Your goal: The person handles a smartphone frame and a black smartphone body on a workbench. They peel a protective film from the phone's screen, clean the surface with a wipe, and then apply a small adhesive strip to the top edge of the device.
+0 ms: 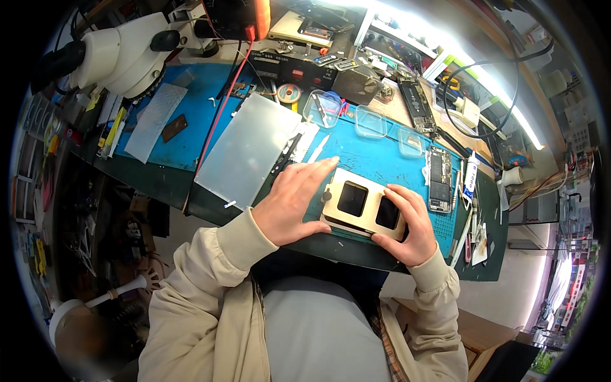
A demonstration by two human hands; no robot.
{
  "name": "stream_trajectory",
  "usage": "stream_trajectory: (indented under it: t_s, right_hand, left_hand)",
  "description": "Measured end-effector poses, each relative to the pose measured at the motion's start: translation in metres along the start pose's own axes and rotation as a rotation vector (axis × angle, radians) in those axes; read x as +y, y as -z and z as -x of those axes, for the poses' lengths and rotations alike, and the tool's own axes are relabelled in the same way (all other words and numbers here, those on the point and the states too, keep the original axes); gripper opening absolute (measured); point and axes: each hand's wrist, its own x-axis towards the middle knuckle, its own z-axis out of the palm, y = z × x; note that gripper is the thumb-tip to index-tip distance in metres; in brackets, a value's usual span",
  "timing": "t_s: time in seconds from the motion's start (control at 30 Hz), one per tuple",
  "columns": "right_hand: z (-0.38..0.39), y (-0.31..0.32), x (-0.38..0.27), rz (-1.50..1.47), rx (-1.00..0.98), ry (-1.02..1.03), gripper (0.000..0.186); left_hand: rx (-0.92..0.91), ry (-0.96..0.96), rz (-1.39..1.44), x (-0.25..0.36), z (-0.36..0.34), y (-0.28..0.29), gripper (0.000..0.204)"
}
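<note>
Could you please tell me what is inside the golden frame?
Dark surfaces show through both openings of the golden frame; I cannot tell what they are. The frame itself covers the rest.

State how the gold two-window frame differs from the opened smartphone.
The gold two-window frame runs left to right; the opened smartphone runs away from the person. The frame has dark windows; the smartphone shows bare internals. The right hand grips the frame; no hand touches the smartphone. Both look roughly rectangular.
</note>
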Motion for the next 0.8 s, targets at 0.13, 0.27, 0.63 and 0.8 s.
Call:
stream_trajectory:
  t_s: [0.13,0.27,0.63,0.8]
  right_hand:
    - [-0.002,-0.001,0.001,-0.007,0.031,-0.018,0.075]
    - [-0.003,-0.002,0.005,-0.003,0.047,-0.015,0.074]
    - [-0.008,-0.002,0.01,0.008,0.074,-0.031,0.074]
    - [-0.011,-0.004,0.013,0.067,0.087,-0.044,0.074]
  left_hand:
    - [-0.018,0.02,0.014,0.001,0.0,0.0,0.107]
    - [-0.027,0.03,0.025,0.002,-0.001,0.001,0.109]
    - [0.041,0.046,0.005,-0.001,-0.002,-0.005,0.105]
    - [0.035,0.09,-0.018,0.004,-0.004,-0.006,0.103]
